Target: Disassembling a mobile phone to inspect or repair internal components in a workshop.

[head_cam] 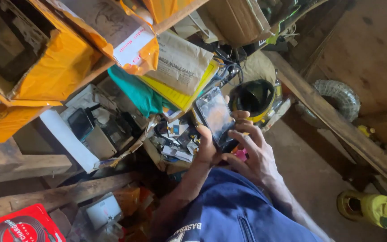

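Note:
Both hands meet at the centre of the view around a flat dark phone (215,114) with a glossy, reflective screen. My left hand (204,150) grips its lower left edge, thumb lying along the side. My right hand (254,152) holds the right edge, its fingers curled over the phone's lower corner. The phone is raised in front of a cluttered shelf. A blue garment (234,210) fills the bottom of the view beneath my forearms.
Orange packets (54,62), a brown envelope (182,62), a yellow folder (175,96) and green cloth (135,92) crowd wooden shelves. A yellow-and-black ring (252,96) sits behind the phone. A wooden beam (332,121) runs on the right, with a yellow container (377,209) and a red box (16,226) below.

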